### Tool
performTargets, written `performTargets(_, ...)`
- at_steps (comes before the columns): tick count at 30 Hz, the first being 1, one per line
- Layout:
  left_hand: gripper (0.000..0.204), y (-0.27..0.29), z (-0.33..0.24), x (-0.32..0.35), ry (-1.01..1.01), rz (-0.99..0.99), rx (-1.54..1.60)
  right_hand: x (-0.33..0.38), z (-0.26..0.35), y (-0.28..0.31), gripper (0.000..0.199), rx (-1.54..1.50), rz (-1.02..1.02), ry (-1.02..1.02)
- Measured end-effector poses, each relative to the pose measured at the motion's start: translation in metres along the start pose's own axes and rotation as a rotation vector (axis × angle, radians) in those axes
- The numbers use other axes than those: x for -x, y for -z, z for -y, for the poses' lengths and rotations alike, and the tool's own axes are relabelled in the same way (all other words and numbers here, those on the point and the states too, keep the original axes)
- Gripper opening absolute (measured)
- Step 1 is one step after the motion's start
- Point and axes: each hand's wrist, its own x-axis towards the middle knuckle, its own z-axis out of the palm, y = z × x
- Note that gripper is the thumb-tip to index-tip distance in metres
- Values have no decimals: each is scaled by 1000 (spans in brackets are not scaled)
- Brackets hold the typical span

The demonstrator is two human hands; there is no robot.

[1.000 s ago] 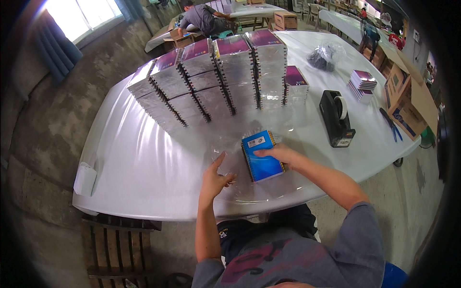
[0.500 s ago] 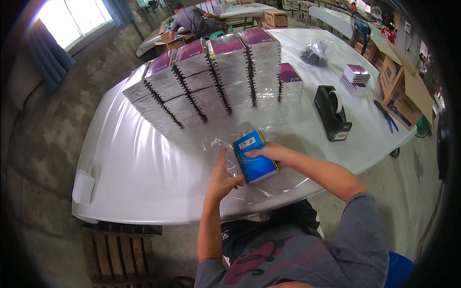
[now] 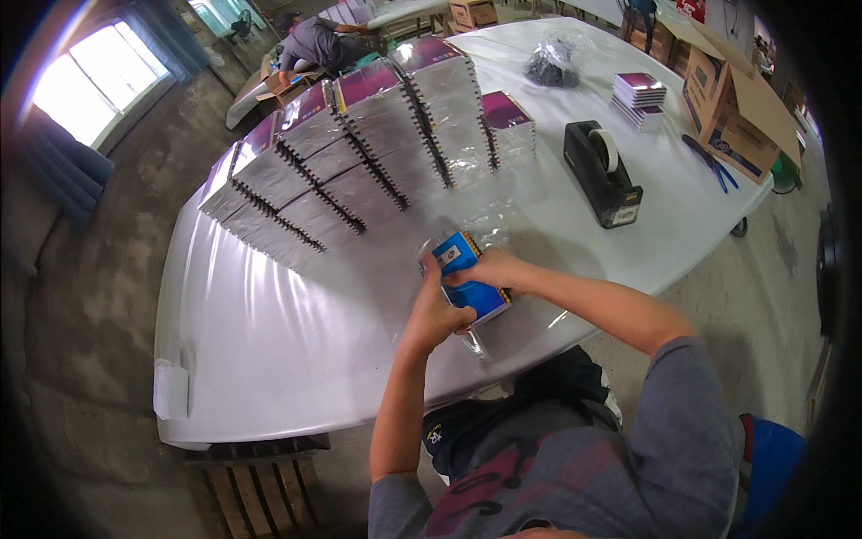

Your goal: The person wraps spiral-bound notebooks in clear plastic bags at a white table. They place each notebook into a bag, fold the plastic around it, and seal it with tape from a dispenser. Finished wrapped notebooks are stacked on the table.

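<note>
Blue notebook point(image 3: 483, 296) lying flat on the white desk point(image 3: 269, 359), close to the wearer's edge, slightly askew, clear plastic film point(image 3: 492, 221) spread around it. Cover glossy, brighter and darker blues blending; small white label point(image 3: 447, 256) toward the far end, partly masked by fingers. Yellowish coil teeth along the right edge; pale page edges at the near end. Film crumpled and shiny beyond the far end, another loose flap at the near side. Right hand point(image 3: 492, 270): grip closed on the notebook's right side, a digit across the cover. Left hand point(image 3: 437, 312): against the left side, digits touching the cover; cannot tell whether its grip clasps the notebook or only presses film.
</note>
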Motion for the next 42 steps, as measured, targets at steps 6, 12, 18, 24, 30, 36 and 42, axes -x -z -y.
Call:
performTargets(6, 144, -11, -26, 3, 77, 101, 49, 19, 0, -7, 98, 330, -257, 103)
performTargets(12, 156, -4, -4, -6, -121, 81, 12, 30, 17, -18, 92, 212, -263, 164)
performTargets(18, 120, 23, -15, -10, 53, 49, 160, -2, -30, -22, 87, 180, -283, 338)
performTargets(24, 77, 65, 19, -63, -33, -191, 67, -1, -30, -20, 80, 211, -251, 399)
performTargets(30, 52, 67, 51, -121, -329, -708, -530, 0, -19, -23, 79, 239, -230, 367)
performTargets(36, 33, 53, -15, -36, -545, -502, -538, 5, -29, -20, 72, 230, -247, 386)
performTargets(42, 51, 16, 20, 15, -395, -68, -711, 14, -21, -23, 69, 205, -236, 389)
